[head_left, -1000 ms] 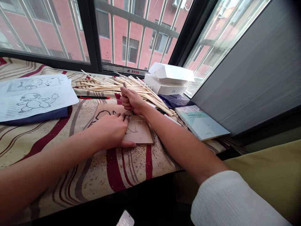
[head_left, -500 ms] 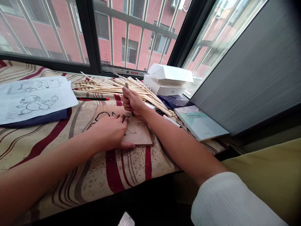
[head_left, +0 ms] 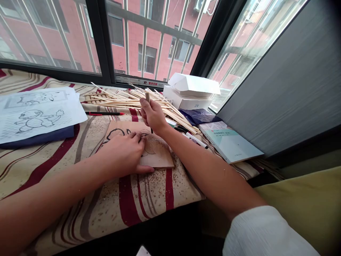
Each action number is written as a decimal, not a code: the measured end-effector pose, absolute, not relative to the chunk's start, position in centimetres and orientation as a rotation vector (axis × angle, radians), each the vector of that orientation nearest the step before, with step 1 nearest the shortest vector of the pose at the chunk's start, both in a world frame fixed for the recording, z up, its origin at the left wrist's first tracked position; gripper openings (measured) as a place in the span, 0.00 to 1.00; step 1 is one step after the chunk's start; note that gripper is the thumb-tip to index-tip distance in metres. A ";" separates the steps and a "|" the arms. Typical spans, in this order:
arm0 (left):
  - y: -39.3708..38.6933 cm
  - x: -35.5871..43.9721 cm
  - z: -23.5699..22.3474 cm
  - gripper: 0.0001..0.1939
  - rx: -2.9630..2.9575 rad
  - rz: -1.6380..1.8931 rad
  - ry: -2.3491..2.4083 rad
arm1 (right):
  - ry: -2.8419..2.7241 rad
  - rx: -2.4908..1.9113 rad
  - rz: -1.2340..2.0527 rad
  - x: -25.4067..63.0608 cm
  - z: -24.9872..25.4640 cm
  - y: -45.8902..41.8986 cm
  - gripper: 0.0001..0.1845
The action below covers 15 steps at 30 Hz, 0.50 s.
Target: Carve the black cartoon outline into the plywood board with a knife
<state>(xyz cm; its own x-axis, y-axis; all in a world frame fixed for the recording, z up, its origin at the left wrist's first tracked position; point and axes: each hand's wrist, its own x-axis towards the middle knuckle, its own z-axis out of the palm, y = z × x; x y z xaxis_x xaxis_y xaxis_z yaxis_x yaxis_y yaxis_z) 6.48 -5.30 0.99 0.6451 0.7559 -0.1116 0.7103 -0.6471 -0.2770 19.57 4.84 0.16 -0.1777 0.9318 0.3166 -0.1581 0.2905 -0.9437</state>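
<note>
A thin wooden board (head_left: pixel 162 156) with a dark outline drawing lies on the striped cloth. My left hand (head_left: pixel 122 151) rests on it, fingers spread over the drawing and thumb out along the near edge. Above the board's far right part, my right hand (head_left: pixel 153 115) is closed in a fist around a wooden-handled carving tool (head_left: pixel 147 96). The handle's end sticks up above the thumb, and a dark tip shows below the fist near the board. Whether that tip touches the wood, I cannot tell. Small shavings are scattered on the cloth around the board.
Sheets with line drawings (head_left: pixel 42 113) and a red-black pen (head_left: pixel 106 113) lie to the left. Behind are thin wooden sticks (head_left: pixel 114 100) and a white box (head_left: pixel 191 96). A book (head_left: pixel 231 142) and markers (head_left: pixel 196 140) lie right. The cloth's front edge drops off nearby.
My right hand has risen slightly and shifted right, with the tool's handle now more upright. The left hand stays on the board. The view has shifted a little.
</note>
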 end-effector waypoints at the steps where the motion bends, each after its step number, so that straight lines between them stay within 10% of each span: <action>1: -5.3 6.5 1.0 0.53 -2.655 0.323 -1.189 | -1.391 -0.793 1.160 19.6 -0.1 5.0 0.24; 15: -5.1 6.4 1.1 0.49 -2.657 0.316 -1.165 | -1.815 -0.912 1.329 18.7 0.4 5.1 0.22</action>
<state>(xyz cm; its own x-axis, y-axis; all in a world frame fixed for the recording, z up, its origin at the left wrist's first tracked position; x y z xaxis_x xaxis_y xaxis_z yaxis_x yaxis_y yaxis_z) 6.44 -5.11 1.15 0.6622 0.7417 -0.1063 0.6938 -0.6606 -0.2870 18.65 5.14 0.41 -0.5079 0.8518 0.1284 0.1348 0.2258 -0.9648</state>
